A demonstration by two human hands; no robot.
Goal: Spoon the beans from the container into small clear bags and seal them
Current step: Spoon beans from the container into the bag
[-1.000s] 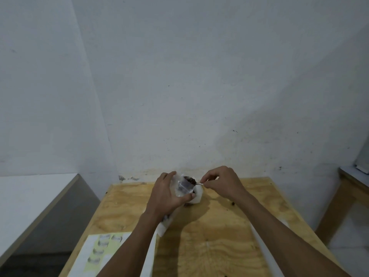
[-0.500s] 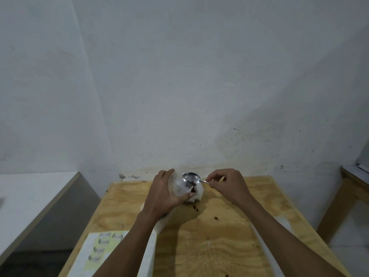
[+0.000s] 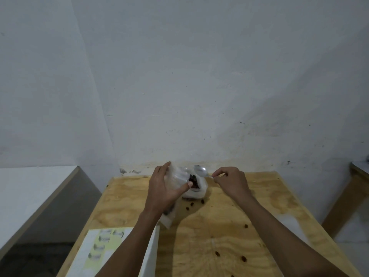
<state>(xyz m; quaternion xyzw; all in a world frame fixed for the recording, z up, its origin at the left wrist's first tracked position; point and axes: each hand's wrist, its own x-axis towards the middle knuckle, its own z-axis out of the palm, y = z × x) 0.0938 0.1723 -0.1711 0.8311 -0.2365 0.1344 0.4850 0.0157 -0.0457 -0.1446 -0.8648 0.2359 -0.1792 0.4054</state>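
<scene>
Your left hand grips a clear bag above the far middle of the desk. Your fingers curl over the bag's top and your thumb pinches its lower edge. The bag lies tilted, with its mouth turned right toward the spoon and its length running back to the left under your palm. The film is too blurred to judge how full it is.

Your right hand pinches the spoon's handle end between thumb and curled fingers. The spoon's long axis runs nearly level, left to right, with the bowl pointing left toward the bag's mouth. The bowl hangs just above the container and looks empty and shiny.

The container stands on the desk just beside your left thumb, between both hands. Dark beans show at its open top, close under the bag's mouth.

Loose beans lie scattered on the desk: a few just in front of the container, and others nearer you toward the right.

A white bag with dark contents lies under your left wrist. A sheet carrying small pieces sits at the near left corner of the desk.
</scene>
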